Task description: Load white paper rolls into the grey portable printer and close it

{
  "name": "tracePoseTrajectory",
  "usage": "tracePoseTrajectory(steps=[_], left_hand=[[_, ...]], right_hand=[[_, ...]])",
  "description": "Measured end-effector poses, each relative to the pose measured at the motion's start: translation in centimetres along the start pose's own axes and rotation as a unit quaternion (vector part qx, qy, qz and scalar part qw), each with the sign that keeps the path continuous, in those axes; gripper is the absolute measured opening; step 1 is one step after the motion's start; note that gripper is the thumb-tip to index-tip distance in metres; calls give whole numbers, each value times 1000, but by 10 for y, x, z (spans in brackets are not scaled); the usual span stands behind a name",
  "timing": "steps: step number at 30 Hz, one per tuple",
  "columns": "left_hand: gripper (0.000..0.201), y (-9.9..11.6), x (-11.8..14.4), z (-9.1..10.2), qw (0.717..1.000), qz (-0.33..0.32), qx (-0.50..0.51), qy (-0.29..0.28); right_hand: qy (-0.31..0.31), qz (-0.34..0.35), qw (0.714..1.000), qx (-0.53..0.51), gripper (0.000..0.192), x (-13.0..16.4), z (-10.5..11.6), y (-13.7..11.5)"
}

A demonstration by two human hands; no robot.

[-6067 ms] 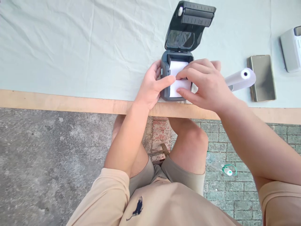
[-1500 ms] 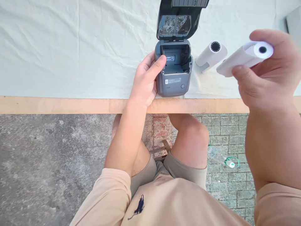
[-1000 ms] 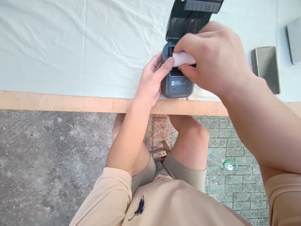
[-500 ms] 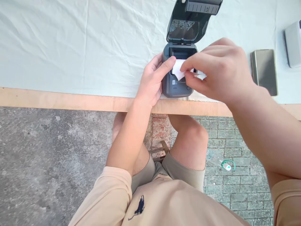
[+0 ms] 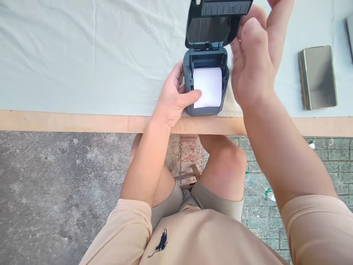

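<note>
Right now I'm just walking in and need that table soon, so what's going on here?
A seated person is working on a small grey printer at the table's near edge. The left hand grips its side, thumb on the white paper lying over the front. The right hand is raised, open, beside the upright lid. A phone lies to the right.

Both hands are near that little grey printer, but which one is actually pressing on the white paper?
The left hand: its thumb lies on the white paper in the printer. The right hand is raised beside the open lid, holding nothing.
</note>
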State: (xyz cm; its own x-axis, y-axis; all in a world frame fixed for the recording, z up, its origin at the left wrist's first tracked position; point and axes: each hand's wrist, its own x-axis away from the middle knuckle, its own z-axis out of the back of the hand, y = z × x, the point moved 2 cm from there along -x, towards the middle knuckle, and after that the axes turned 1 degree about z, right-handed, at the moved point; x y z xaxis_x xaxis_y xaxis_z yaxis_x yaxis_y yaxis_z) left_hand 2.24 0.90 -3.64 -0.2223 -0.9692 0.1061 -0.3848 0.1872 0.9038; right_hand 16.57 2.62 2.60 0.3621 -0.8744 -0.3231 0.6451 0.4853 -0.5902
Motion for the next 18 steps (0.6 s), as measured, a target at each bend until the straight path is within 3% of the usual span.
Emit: tracePoseTrajectory(steps=[2,4,7,13,18], left_hand=[[53,1,1,-1,1000,-12,-7,-9],[52,1,1,-2,999,-23,-14,-22],[55,0,1,-1,999,-30,-26,-26],[62,2,0,0,998,-21,-33,-47],[50,4,2,-3,999,-18,-21,-28]], right_hand=[[120,-36,988,-93,32,1,-3,3],[164,-26,977,-134,30,5,-7,6],[131,27,983,-127,30,13,-12,10],[64,25,985,-159,22,25,-18,21],[30,-43,974,-221,47,24,-22,28]])
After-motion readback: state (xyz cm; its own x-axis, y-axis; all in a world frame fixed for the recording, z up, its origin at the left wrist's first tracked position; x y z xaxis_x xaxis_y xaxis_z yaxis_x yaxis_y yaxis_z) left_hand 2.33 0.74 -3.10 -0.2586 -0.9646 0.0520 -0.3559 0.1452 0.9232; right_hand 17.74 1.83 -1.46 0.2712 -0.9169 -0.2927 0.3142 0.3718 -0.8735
